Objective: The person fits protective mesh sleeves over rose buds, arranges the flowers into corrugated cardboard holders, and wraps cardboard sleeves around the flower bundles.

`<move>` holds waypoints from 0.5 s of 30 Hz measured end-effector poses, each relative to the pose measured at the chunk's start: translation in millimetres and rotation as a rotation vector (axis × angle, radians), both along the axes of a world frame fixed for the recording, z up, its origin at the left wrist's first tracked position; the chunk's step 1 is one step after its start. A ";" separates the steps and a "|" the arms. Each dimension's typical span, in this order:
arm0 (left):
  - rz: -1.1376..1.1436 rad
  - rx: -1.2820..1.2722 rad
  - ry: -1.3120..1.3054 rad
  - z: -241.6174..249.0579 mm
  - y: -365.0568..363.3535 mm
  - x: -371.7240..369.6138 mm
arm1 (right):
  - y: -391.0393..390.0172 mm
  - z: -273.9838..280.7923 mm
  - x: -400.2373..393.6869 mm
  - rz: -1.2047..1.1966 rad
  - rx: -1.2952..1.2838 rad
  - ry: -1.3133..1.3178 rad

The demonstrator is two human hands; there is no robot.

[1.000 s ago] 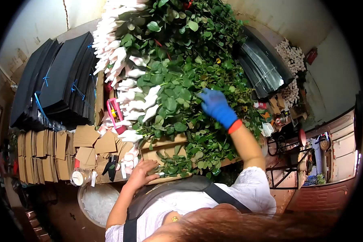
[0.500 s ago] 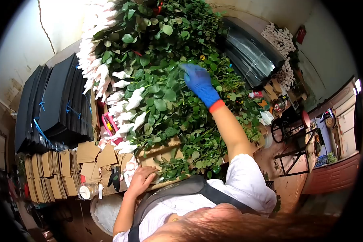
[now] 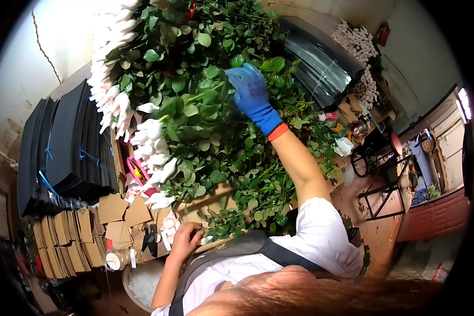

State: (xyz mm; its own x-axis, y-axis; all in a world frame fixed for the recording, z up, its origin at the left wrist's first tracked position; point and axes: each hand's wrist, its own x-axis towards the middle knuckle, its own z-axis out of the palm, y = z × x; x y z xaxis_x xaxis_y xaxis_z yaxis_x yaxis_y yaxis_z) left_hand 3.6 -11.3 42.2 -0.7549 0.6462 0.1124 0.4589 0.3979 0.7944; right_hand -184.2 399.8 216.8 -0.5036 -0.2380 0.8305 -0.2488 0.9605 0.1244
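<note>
My right hand (image 3: 249,95), in a blue glove with an orange cuff, is closed on a rose stem (image 3: 201,95) above the leafy pile. Leaves of that rose are blurred, and its head lies to the left. Under and around it spreads a heap of cut roses (image 3: 247,184), their heads in white net sleeves (image 3: 151,131) toward the left. My left hand (image 3: 187,239) is bare and rests at the near table edge, fingers bent and apart, with no held thing visible. Close beside it are pale pink-white pieces (image 3: 169,225) and black-handled scissors or clippers (image 3: 151,239).
Black sheets tied with blue string (image 3: 71,147) stand at left, above stacked cardboard pieces (image 3: 68,242). A jar (image 3: 116,259) sits at the table's near-left corner. Plastic-wrapped black sheets (image 3: 324,63) lie at far right. A metal frame stand (image 3: 384,184) is on the floor.
My right hand has moved slightly up and left relative to the view and now shows a stem in its grip. The left hand's fingers have bent more; the view has shifted a little.
</note>
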 end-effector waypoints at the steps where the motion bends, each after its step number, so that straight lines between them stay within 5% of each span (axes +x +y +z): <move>1: 0.008 0.014 -0.008 -2.6 4.0 -1.9 | -3.8 13.3 1.7 0.035 -0.009 0.094; 6: 0.007 0.006 -0.039 4.6 1.5 1.2 | -30.4 23.4 -8.1 0.197 0.110 0.078; 10: 0.026 -0.026 0.023 -7.2 -2.2 3.8 | -70.1 30.8 48.4 -0.049 0.256 -0.105; 11: 0.024 0.010 0.062 -1.9 -2.4 4.1 | -70.5 33.4 52.8 0.122 0.170 0.030; 15: 0.096 0.025 -0.054 -16.2 -5.1 3.8 | -78.6 36.5 140.0 0.105 0.148 -0.344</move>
State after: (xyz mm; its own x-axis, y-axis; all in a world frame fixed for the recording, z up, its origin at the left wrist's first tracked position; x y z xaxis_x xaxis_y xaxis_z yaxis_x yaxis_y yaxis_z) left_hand 7.4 -16.4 26.0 -0.8184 0.5684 0.0849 0.3760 0.4177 0.8271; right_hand -44.3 321.2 253.3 -0.7133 -0.4073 0.5703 -0.3958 0.9057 0.1518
